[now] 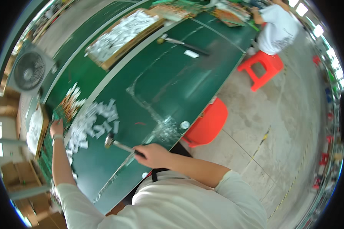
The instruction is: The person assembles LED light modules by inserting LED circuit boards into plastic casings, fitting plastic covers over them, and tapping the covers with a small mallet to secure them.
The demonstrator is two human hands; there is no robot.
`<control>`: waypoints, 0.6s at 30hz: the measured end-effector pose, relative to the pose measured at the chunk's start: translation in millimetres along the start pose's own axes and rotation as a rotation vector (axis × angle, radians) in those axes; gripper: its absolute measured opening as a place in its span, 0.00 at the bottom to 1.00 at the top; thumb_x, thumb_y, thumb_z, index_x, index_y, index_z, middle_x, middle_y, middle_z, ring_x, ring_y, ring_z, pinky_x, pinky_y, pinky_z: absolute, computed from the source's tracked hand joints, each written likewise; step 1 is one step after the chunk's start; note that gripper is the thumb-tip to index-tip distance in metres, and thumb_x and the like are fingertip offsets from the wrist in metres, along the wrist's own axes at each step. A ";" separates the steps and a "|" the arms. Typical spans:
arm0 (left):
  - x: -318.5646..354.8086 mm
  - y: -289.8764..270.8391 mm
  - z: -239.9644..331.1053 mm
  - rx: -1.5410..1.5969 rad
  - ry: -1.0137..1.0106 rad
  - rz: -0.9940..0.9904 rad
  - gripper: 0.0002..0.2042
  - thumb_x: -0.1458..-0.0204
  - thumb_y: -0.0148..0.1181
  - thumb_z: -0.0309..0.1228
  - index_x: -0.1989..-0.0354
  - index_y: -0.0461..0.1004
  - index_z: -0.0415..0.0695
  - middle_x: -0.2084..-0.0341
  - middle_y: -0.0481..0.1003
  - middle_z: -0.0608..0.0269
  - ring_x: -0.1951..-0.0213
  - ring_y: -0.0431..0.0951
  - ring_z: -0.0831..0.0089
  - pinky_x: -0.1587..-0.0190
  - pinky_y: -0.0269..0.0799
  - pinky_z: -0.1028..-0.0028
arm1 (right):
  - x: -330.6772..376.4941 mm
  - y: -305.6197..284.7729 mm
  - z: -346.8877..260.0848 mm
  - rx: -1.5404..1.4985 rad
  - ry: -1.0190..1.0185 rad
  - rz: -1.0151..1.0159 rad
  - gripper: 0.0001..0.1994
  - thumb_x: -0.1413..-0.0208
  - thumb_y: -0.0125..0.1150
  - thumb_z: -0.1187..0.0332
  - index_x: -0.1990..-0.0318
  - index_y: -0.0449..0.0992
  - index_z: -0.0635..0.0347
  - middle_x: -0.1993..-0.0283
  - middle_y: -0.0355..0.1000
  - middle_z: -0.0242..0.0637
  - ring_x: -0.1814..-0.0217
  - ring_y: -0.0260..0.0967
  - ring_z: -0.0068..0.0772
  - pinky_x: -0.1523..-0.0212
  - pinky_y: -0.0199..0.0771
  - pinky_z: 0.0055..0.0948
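Observation:
My right hand point(153, 154) is closed round the black grip of a hammer point(124, 147). The hammer's metal head points left, just above the green tabletop point(141, 122). My left arm stretches out to the far left, and my left hand point(56, 128) is at green material by the table's far side. Its fingers are small and blurred, so what they hold, if anything, does not show. Close by that hand lies a bundle of orange-brown strips with white ends point(70, 102). Loose white pieces point(88, 124) are heaped between my two hands.
A second hammer point(179, 42) lies farther up the table beside a small white block point(191, 54). Beyond is a carton of white pieces point(122, 34). A red chair point(208, 124) and red stool point(260, 68) stand right, a co-worker point(277, 26) above the stool. A fan point(28, 70) stands left.

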State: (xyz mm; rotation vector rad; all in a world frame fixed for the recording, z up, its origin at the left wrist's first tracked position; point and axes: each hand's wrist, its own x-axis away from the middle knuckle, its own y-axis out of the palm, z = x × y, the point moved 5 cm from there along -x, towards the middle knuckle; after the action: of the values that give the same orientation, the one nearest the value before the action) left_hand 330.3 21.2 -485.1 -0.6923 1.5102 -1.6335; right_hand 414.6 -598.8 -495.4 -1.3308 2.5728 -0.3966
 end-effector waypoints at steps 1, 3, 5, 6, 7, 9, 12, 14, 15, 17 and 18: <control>9.1 11.9 37.4 -0.054 0.009 -0.053 0.25 0.43 0.64 0.56 0.48 0.86 0.49 0.49 0.84 0.51 0.44 0.82 0.50 0.38 0.75 0.57 | 3.4 -3.9 6.5 -0.011 -0.021 0.065 0.12 0.36 0.62 0.61 0.52 0.78 0.59 0.72 0.78 0.49 0.69 0.78 0.58 0.68 0.76 0.53; 8.9 4.8 51.8 -0.083 0.060 0.008 0.23 0.42 0.63 0.55 0.51 0.87 0.50 0.50 0.85 0.52 0.46 0.83 0.50 0.40 0.76 0.56 | 4.4 -4.5 6.3 -0.007 -0.011 0.050 0.12 0.35 0.62 0.61 0.52 0.77 0.59 0.73 0.78 0.48 0.70 0.78 0.58 0.68 0.76 0.52; 2.5 5.2 62.5 -0.202 0.014 -0.003 0.22 0.42 0.63 0.55 0.54 0.88 0.51 0.50 0.85 0.53 0.45 0.82 0.51 0.39 0.74 0.55 | 6.9 -4.7 8.2 -0.013 -0.006 0.025 0.12 0.35 0.62 0.61 0.52 0.77 0.58 0.73 0.77 0.48 0.71 0.78 0.57 0.69 0.76 0.52; -0.9 3.7 61.6 -0.198 0.016 0.008 0.22 0.42 0.63 0.55 0.54 0.88 0.51 0.50 0.85 0.53 0.45 0.82 0.51 0.39 0.74 0.55 | 7.1 -3.9 8.5 -0.010 -0.023 0.034 0.12 0.35 0.61 0.61 0.52 0.77 0.58 0.74 0.77 0.47 0.71 0.78 0.56 0.69 0.76 0.52; -4.7 4.1 63.1 -0.213 0.050 0.010 0.22 0.43 0.63 0.55 0.55 0.88 0.51 0.51 0.84 0.53 0.45 0.81 0.52 0.37 0.72 0.56 | 6.7 -3.0 8.6 -0.007 -0.040 0.041 0.12 0.35 0.61 0.61 0.51 0.77 0.58 0.75 0.77 0.45 0.72 0.78 0.56 0.70 0.76 0.51; -8.3 5.6 71.5 -0.225 0.094 0.010 0.21 0.43 0.64 0.56 0.57 0.88 0.52 0.51 0.84 0.52 0.44 0.81 0.53 0.36 0.70 0.56 | 7.4 -1.4 9.3 0.004 -0.046 0.048 0.12 0.35 0.61 0.61 0.51 0.77 0.58 0.76 0.77 0.44 0.73 0.77 0.55 0.70 0.76 0.51; -7.3 11.0 76.0 -0.277 -0.002 -0.075 0.26 0.46 0.65 0.61 0.56 0.86 0.50 0.52 0.84 0.52 0.44 0.80 0.55 0.34 0.67 0.58 | 6.7 -2.6 8.2 0.006 -0.049 0.044 0.13 0.35 0.61 0.61 0.49 0.77 0.57 0.76 0.77 0.44 0.73 0.77 0.55 0.70 0.75 0.51; -8.2 10.7 83.3 -0.321 0.014 -0.106 0.26 0.47 0.66 0.60 0.55 0.86 0.49 0.51 0.84 0.52 0.44 0.81 0.54 0.35 0.68 0.57 | 6.1 -1.4 7.2 0.005 -0.017 -0.022 0.13 0.35 0.61 0.61 0.48 0.77 0.57 0.75 0.76 0.44 0.72 0.77 0.55 0.69 0.75 0.51; -8.4 11.7 86.6 -0.369 0.026 -0.137 0.27 0.47 0.67 0.60 0.53 0.85 0.49 0.50 0.84 0.53 0.43 0.81 0.54 0.35 0.70 0.57 | 6.0 -2.2 7.5 0.010 -0.018 -0.022 0.13 0.35 0.61 0.61 0.48 0.77 0.57 0.75 0.76 0.44 0.72 0.77 0.55 0.69 0.75 0.51; -8.8 11.1 89.5 -0.341 0.009 -0.130 0.27 0.48 0.69 0.59 0.53 0.85 0.48 0.50 0.84 0.52 0.43 0.81 0.54 0.36 0.71 0.56 | 5.8 -2.2 8.5 0.011 -0.011 -0.024 0.13 0.35 0.61 0.61 0.48 0.77 0.57 0.75 0.76 0.45 0.72 0.77 0.55 0.69 0.74 0.51; -9.8 10.6 89.6 -0.317 -0.008 -0.125 0.27 0.49 0.70 0.59 0.53 0.85 0.48 0.50 0.84 0.52 0.44 0.82 0.53 0.37 0.72 0.56 | 5.7 -2.2 8.4 0.014 -0.011 -0.025 0.13 0.35 0.61 0.61 0.48 0.77 0.57 0.75 0.76 0.45 0.72 0.77 0.55 0.69 0.74 0.51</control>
State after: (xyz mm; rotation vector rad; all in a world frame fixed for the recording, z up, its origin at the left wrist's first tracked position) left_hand 411.2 -19.8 -481.7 -0.9804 1.7708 -1.4915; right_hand 415.7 -605.9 -502.9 -1.3583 2.5419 -0.4090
